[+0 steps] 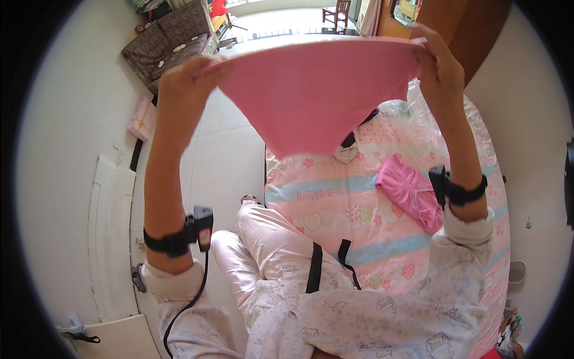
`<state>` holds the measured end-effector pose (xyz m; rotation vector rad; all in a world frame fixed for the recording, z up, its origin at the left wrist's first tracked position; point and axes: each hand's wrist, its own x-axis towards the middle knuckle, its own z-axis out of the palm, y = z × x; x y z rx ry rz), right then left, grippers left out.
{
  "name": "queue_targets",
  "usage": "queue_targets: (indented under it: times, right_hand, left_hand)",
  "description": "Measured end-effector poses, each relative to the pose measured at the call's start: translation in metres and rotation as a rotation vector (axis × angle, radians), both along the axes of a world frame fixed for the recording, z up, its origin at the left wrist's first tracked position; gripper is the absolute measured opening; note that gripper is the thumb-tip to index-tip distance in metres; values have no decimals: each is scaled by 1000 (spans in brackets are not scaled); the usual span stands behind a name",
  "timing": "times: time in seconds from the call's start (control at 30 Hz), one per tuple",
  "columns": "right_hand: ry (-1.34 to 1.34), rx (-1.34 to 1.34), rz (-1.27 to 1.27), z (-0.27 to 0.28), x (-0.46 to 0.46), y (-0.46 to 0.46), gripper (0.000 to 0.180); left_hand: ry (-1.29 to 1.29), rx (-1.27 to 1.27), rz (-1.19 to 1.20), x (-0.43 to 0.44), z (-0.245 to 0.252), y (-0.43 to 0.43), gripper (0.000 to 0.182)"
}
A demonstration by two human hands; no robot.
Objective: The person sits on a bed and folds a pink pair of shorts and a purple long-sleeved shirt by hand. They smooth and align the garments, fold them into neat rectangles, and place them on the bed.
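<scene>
A pair of pink underpants [309,94] is stretched out in the air before me, its waistband along the top. My left hand [190,83] grips one end of the waistband. The other end is pinched in my right hand [439,67], fingers raised at the upper edge. The cloth narrows downward and hangs over the bed's near view. Below it on the bed lies a brighter pink garment [408,190], folded and close to my right forearm. A beige cloth item [346,153] and a dark purple one [349,139] are partly hidden behind the hanging underpants.
I sit on the edge of a bed with a striped, heart-patterned sheet [327,220]. Clear plastic wrapping [397,107] lies farther up it. Left are a pink gift box [143,119] and tiled floor [219,157]. A patterned sofa [168,42] and small wooden chair [336,13] stand beyond.
</scene>
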<state>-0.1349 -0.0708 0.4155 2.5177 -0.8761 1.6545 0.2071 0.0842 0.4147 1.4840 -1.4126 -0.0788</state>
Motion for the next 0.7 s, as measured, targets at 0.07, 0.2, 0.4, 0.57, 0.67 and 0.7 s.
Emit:
queue_targets:
  times: [0.07, 0.2, 0.4, 0.57, 0.67, 0.7]
  right_hand:
    - [30, -96, 18, -18, -16, 26, 31]
    - [230, -233, 23, -86, -52, 87, 33]
    - [463, 166, 156, -224, -104, 186, 40]
    - [622, 412, 207, -287, -130, 250, 43]
    - [609, 480, 178, -290, -139, 265, 43]
    - [598, 469, 171, -288, -141, 266, 45]
  left_hand:
    - [-372, -88, -41, -7, -14, 31, 13]
    - [-18, 127, -276, -30, -74, 95, 13]
    - [67, 464, -487, -77, -212, 175, 18]
    - [0, 549, -504, -105, -283, 225, 19]
    - [-19, 552, -489, -109, -289, 240, 20]
    - [-29, 549, -477, -110, -288, 243, 20]
